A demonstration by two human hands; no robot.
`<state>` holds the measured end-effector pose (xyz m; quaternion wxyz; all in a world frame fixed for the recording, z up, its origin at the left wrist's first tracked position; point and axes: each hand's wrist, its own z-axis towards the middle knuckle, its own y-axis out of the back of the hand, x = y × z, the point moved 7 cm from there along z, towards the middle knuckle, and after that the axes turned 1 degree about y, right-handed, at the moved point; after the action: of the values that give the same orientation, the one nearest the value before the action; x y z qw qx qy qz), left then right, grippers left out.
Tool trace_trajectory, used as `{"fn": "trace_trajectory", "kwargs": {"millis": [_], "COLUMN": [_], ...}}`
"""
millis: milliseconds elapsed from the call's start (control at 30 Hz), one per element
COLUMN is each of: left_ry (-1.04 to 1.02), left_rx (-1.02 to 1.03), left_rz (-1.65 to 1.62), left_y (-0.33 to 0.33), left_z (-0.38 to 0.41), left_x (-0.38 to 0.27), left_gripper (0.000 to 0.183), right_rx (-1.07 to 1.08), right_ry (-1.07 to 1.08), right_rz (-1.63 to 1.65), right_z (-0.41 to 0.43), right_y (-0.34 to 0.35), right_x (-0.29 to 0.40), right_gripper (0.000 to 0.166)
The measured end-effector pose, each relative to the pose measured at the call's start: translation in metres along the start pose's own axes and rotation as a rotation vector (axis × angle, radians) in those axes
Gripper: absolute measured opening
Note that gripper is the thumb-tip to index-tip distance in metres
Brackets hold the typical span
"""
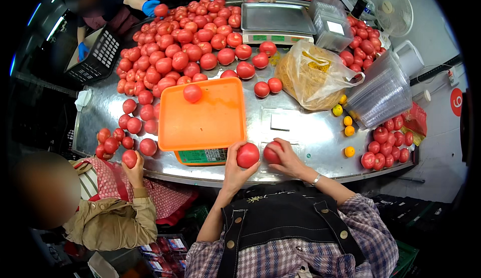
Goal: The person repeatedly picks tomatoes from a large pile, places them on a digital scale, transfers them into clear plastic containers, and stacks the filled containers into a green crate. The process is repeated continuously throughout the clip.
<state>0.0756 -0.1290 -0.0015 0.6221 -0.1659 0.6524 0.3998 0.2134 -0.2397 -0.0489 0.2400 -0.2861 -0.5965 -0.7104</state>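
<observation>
My left hand (240, 161) grips a red tomato (248, 155) just off the front right corner of an orange tray (203, 120). Close beside it, my right hand (286, 159) has its fingers around a second tomato (272, 154), over the near half of an open clear plastic clamshell box (289, 137). A white rectangle shows in the box's far half. One tomato (192, 93) rests on the tray, near its far edge. Beneath the tray, a green scale keypad (203, 155) sticks out at the front.
A big heap of tomatoes (180, 48) covers the table's far left. Behind the clamshell stand a bag of yellowish strands (312, 77) and a metal-topped scale (278, 18). Stacked clear boxes (383, 86) lean at right. Co-workers' hands hold tomatoes at left (132, 167) and far left (152, 8).
</observation>
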Motion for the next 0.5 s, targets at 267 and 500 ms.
{"fn": "trace_trajectory", "kwargs": {"millis": [267, 500], "left_ry": [-0.094, -0.161], "left_rx": [-0.030, -0.123], "left_rz": [0.139, 0.494], "left_y": [-0.009, 0.050], "left_z": [-0.002, 0.078], "left_x": [-0.014, 0.011], "left_gripper": [0.071, 0.068], "right_rx": [-0.096, -0.052], "right_ry": [-0.114, -0.124], "right_rz": [0.294, 0.269], "right_z": [0.008, -0.008], "right_y": [0.030, 0.057], "right_x": [0.031, 0.029], "right_gripper": [0.061, 0.061]}}
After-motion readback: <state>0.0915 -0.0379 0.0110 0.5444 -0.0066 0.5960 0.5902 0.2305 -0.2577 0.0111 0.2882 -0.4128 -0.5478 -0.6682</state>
